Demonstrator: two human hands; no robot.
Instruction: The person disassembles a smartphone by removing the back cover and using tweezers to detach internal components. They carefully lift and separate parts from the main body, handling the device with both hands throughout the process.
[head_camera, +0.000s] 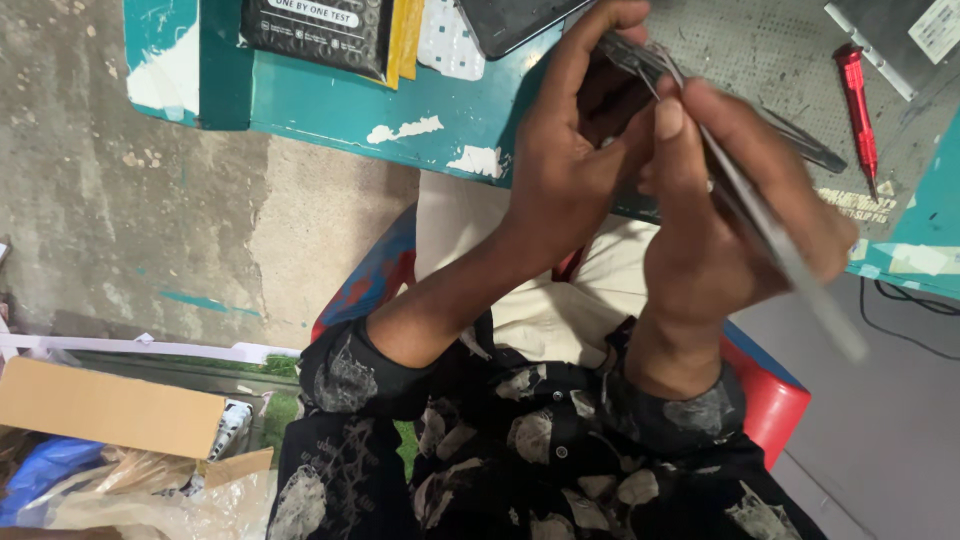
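My left hand curls around a small dark flat part held up in front of the teal table edge. My right hand grips long metal tweezers, whose tips meet the part between my left fingers. Both hands are close together over my lap, and the tweezers' rear end is blurred. The part itself is mostly hidden by my fingers.
A red screwdriver lies on a grey work mat at the right. A black phone and a dark flat package rest on the table. A cardboard box and plastic bags sit on the floor at left. I sit on a red stool.
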